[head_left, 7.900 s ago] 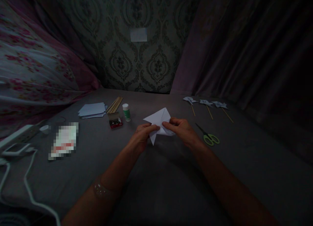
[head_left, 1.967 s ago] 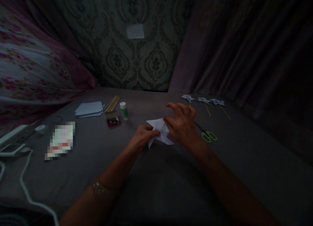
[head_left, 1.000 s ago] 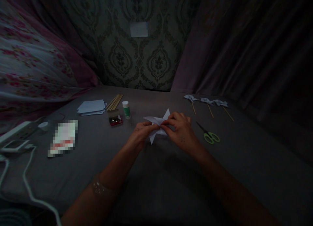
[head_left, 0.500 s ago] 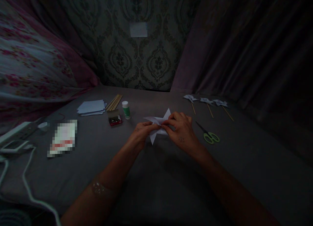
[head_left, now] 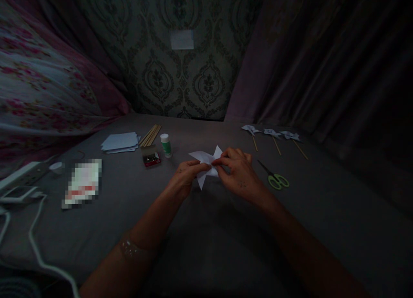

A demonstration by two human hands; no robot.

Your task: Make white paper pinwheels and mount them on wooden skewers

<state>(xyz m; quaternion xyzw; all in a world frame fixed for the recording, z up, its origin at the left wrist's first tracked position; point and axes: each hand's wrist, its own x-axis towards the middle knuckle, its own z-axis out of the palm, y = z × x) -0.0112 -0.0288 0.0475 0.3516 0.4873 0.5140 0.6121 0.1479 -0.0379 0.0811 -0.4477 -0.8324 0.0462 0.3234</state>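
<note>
A white paper pinwheel (head_left: pixel 202 158) with pointed blades is held above the grey cloth, between my two hands. My left hand (head_left: pixel 187 174) grips its left side, the thumb lying across the paper toward the middle. Closed at the pinwheel's centre and right side is my right hand (head_left: pixel 237 169), its thumb and forefinger pinched near the middle. Whether a small pin sits between those fingertips, I cannot tell. Green-handled scissors (head_left: pixel 274 177) lie to the right of my right hand, blades pointing away to the left.
Finished pinwheels on sticks (head_left: pixel 272 134) lie at back right. At back left are a paper stack (head_left: pixel 120 142), wooden sticks (head_left: pixel 150 135), a glue bottle (head_left: pixel 165 145) and an opened small box (head_left: pixel 151 158). A power strip (head_left: pixel 27 173) and white cable (head_left: pixel 38 250) occupy the left edge.
The pinwheel's upper blade has tipped slightly left and lower, with my right fingers shifting a little at the centre. Both hands keep their hold.
</note>
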